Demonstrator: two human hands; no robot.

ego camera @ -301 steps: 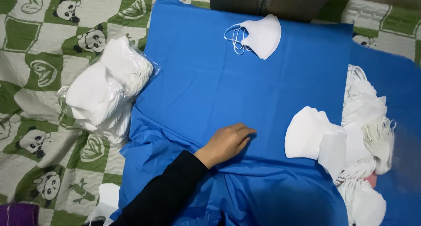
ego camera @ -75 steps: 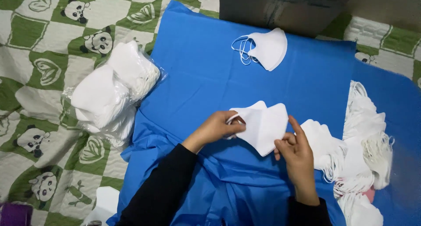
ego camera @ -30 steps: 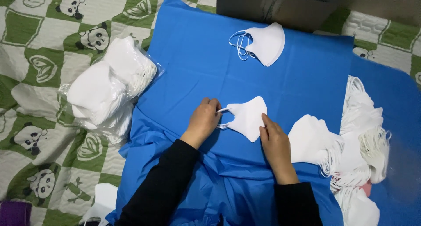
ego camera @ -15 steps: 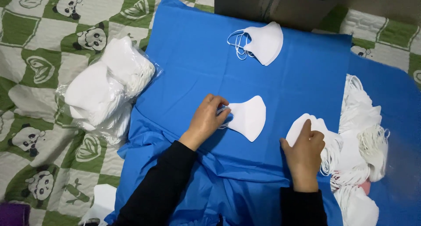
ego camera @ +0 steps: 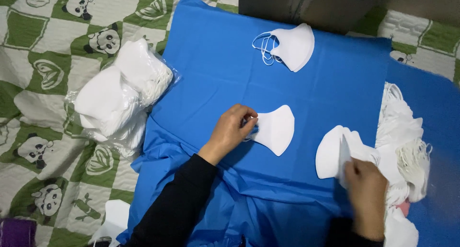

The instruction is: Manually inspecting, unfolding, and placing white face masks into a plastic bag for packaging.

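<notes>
Your left hand rests on the ear-loop edge of a folded white face mask lying flat near the middle of the blue cloth, fingers curled down and pinching at that edge. How firmly they grip I cannot tell, since the fingertips cover it. Your right hand is at the loose pile of masks on the right, fingers closed around the edge of the top one, though motion blur hides the exact grip.

Risks, as I judge them: the pile's ear loops are tangled together, so lifting the top mask could drag a second one along or pull the heap toward the cloth's edge. The cloth is wrinkled and bunched near your forearms, so a sleeve sweeping over it could shift the centre mask. Pressing only one edge of that mask may let the far side spring open.

Counted: one mask under your left hand, one finished-looking mask with its loops splayed at the top of the cloth, one loose pile on the right, too many to count, one clear plastic bag of masks on the panda-print quilt, and one stray mask at the lower left.
</notes>
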